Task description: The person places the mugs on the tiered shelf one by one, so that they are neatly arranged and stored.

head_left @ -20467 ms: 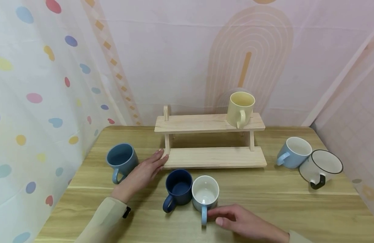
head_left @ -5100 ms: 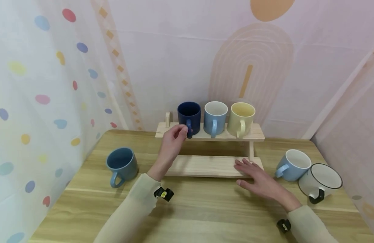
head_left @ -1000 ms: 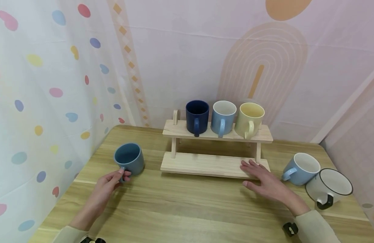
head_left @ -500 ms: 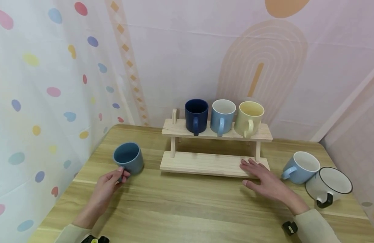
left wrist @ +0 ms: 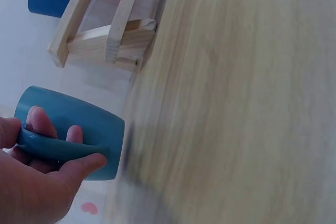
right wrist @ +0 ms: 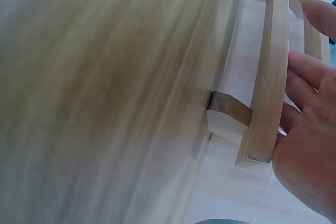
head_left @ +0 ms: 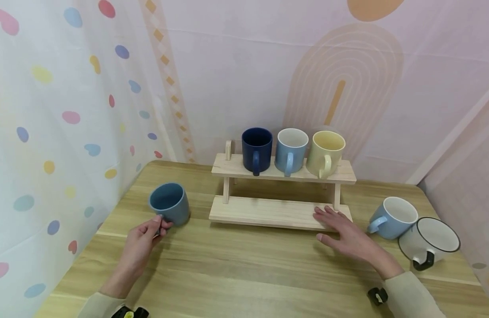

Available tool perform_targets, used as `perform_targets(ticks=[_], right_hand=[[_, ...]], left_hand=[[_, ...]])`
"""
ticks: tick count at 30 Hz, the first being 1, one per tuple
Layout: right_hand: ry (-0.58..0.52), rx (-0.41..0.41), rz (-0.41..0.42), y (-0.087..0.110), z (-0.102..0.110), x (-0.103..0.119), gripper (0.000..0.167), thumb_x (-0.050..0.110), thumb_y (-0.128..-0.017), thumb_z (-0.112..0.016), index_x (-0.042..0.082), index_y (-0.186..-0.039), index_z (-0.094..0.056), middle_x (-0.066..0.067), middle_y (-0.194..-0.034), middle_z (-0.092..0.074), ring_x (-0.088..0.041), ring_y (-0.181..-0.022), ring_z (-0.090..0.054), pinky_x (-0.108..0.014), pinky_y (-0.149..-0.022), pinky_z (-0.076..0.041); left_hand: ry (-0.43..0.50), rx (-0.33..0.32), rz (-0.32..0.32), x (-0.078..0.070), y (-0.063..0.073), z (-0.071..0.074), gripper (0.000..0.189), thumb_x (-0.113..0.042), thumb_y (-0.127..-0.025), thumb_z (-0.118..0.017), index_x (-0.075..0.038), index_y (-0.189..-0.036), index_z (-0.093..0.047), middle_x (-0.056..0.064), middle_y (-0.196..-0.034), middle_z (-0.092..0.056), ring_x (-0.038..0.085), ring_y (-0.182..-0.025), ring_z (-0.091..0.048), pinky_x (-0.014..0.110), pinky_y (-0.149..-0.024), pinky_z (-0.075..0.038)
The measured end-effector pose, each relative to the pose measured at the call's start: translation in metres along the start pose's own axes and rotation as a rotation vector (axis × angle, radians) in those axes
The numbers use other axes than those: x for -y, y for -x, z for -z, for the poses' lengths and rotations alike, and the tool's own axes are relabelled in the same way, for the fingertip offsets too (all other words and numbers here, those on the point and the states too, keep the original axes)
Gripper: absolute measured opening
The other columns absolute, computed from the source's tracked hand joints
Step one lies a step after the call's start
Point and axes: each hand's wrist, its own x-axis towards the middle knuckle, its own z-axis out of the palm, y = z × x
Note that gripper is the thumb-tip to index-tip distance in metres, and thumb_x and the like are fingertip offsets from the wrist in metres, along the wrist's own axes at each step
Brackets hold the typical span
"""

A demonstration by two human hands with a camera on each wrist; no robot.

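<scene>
Holding teal mug (head_left: 177,213) by handle (left wrist: 58,149), L hand (head_left: 140,243), left of rack (head_left: 244,209)

Mug's fwd of L hand, approx upright, handle twd person; base on or just above table (head_left: 244,269), can't tell. L hand's nearer it; R hand (head_left: 349,236), fingers straight, rests on lower shelf (head_left: 280,213), right end, gripping nothing. Strip of table btwn mug & rack. Upper shelf (head_left: 230,165) carries navy mug (head_left: 254,152), lt-blue mug (head_left: 282,155), yellow mug (head_left: 317,159).

Shelf (head_left: 264,210): bare wood — matt, smooth, grain visible. Table (head_left: 248,269): wood-grain surface, smooth, faint sheen. Teal mug (head_left: 178,213): ceramic in appearance — smooth, low sheen. White mug (head_left: 417,244): smooth, glossy, enamel-like. Curtain (head_left: 236,79): thin cloth, matt, lightly creased. Sleeve (head_left: 413,295): matt cloth.
</scene>
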Motion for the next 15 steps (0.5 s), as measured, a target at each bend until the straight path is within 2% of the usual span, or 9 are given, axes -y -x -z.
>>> perform_targets(ticks=[8,15], right_hand=[[0.003,-0.008,0.002,0.000,0.000,0.000,0.058,0.030,-0.100,-0.070,-0.001,-0.148,-0.054,-0.017,-0.157,-0.047,-0.047,-0.148,-0.034,-0.069,-0.117,-0.024],[-0.001,-0.006,0.003,-0.001,0.000,0.001,0.059,0.029,-0.100,-0.069,-0.001,-0.148,-0.054,-0.017,-0.157,-0.047,-0.047,-0.148,-0.034,-0.069,-0.117,-0.024]], left_hand=[[0.000,0.001,-0.073,-0.013,0.010,-0.011,0.041,-0.029,-0.110,-0.052,0.006,-0.102,-0.071,-0.004,-0.093,-0.073,0.002,-0.095,-0.067,0.016,-0.088,-0.056],[-0.010,0.027,-0.133,-0.024,0.019,-0.021,0.041,-0.027,-0.111,-0.052,0.008,-0.097,-0.068,0.000,-0.098,-0.075,0.004,-0.101,-0.070,0.018,-0.089,-0.056]])
